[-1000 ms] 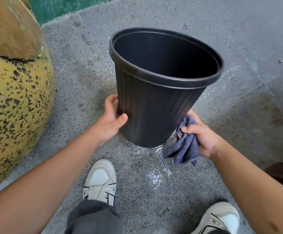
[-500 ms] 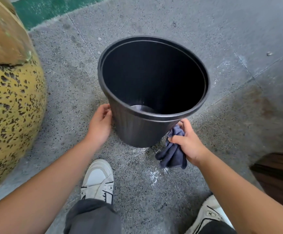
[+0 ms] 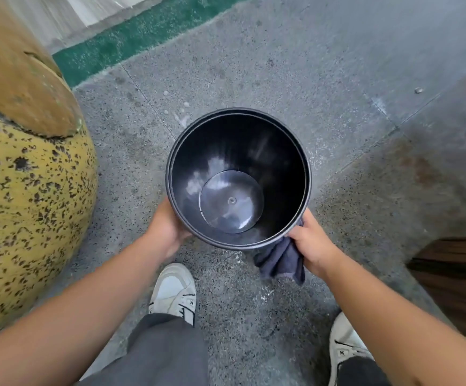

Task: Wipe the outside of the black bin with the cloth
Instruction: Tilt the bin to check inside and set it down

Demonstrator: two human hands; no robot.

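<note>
The black bin [image 3: 238, 126] stands upright on the grey floor in the middle of the head view, and I look straight down into its empty inside. My left hand [image 3: 165, 229] presses against the bin's outer wall on the near left, fingers hidden under the rim. My right hand [image 3: 311, 243] grips a dark blue-grey cloth [image 3: 280, 260] against the bin's near right side, just below the rim. The cloth's loose end hangs down toward the floor.
A big yellow speckled rounded object [image 3: 26, 207] with a brown top fills the left side, close to my left arm. Dark wooden furniture [image 3: 454, 277] sits at the right edge. My two white shoes [image 3: 174, 291] stand just behind the bin. A green strip [image 3: 131, 43] runs along the far floor.
The bin went from tilted away, showing its ribbed side, to upright with its opening facing me. Both hands stayed on its near sides, the right still holding the cloth.
</note>
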